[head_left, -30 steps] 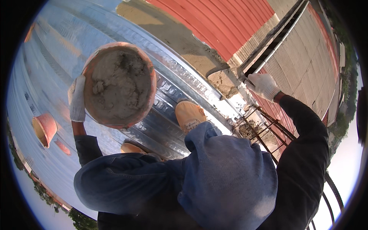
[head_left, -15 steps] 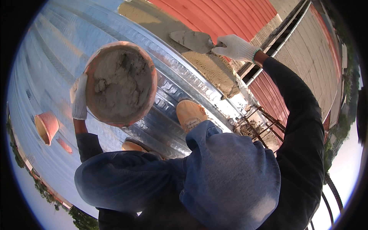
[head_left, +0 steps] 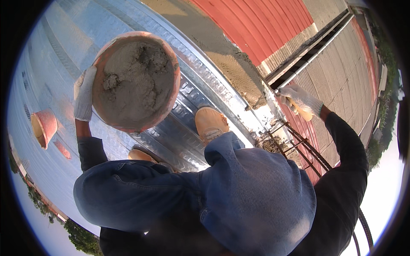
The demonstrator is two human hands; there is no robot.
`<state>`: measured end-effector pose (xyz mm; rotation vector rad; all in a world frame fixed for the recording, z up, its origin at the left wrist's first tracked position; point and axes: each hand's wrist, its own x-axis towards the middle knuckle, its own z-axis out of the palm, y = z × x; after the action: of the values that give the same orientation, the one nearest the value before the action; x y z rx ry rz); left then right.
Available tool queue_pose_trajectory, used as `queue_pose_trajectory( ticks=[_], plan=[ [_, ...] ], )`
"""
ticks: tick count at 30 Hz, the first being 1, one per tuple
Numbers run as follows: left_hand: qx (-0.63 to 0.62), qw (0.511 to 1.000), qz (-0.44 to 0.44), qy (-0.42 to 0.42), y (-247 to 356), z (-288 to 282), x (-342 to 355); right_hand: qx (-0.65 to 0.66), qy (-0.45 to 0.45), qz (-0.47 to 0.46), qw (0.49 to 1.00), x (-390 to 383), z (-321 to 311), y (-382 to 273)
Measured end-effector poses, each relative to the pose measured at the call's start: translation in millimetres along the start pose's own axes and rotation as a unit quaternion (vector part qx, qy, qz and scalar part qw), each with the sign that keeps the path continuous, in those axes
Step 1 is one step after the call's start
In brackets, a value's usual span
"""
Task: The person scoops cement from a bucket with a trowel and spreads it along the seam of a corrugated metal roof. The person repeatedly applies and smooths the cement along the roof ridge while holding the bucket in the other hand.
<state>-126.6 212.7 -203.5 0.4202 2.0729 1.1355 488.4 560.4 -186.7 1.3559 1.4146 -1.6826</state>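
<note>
My left hand (head_left: 84, 94), in a white knit glove, grips the left rim of a round reddish bucket (head_left: 174, 91). Grey wet mortar (head_left: 134, 87) fills much of it, lumpy with a darker hollow toward the far side. Out to the right, my gloved right hand (head_left: 301, 100) is closed round a trowel, whose pale wooden handle (head_left: 304, 114) sticks out below the fingers. Its blade can hardly be made out from this angle. Between bucket and right hand runs a ledge of smoothed mortar (head_left: 232, 64), rough and crumbly at its near end.
Shiny corrugated metal sheet (head_left: 171, 147) lies under my shoes (head_left: 210, 123). A smaller reddish bucket (head_left: 45, 127) lies tipped on the metal at left. Rusty rebar (head_left: 305, 143) juts out near my right knee. Red roofing (head_left: 256, 25) and a long pipe (head_left: 318, 51) stretch beyond the ledge.
My right hand has moved right and nearer with the trowel, away from the mortar ledge. The trowel's blade, broad in view before, has turned. The bucket has shifted slightly farther away.
</note>
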Motion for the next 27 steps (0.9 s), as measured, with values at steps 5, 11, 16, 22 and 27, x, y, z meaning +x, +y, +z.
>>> queue_pose_trajectory(
  ticks=[5,11,16,22,27],
  plan=[
    [0.008,0.998,0.056,-0.04,-3,3,17,-0.08,0.014,-0.139,0.987,-8,51,-17],
    [0.056,0.995,0.064,-0.045,29,8,-24,-0.298,0.138,-0.338,0.882,-44,105,-133],
    [0.079,0.995,0.061,-0.021,60,31,-56,-0.426,0.156,-0.299,0.84,-90,132,-211],
    [0.098,0.992,0.069,-0.038,86,60,-96,-0.501,0.071,-0.228,0.832,-89,165,-228],
    [0.091,0.992,0.077,-0.028,90,69,-111,-0.452,-0.032,-0.183,0.873,-74,188,-232]
  ],
)
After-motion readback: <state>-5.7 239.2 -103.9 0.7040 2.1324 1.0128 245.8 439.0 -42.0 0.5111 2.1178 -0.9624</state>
